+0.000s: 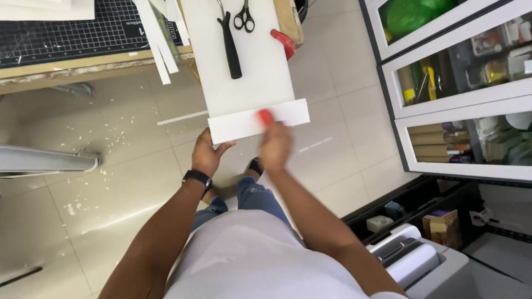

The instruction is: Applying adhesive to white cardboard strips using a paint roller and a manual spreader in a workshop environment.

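A long white foam board (246, 61) juts off the workbench toward me, and a white strip (244, 124) lies across its near end. My left hand (208, 155) grips the strip's lower left corner from below; a black watch is on that wrist. My right hand (275, 145), blurred, holds a small red tool (266, 117) against the strip near its middle. Whether it is a cutter I cannot tell.
Black-handled pliers (230, 44), black scissors (244, 17) and a red-handled tool (284, 42) lie on the board. A black cutting mat (66, 30) covers the bench (72, 69). A white glass-door cabinet (460, 94) stands right, a grey machine (421, 263) lower right. White scraps litter the tiled floor (105, 144).
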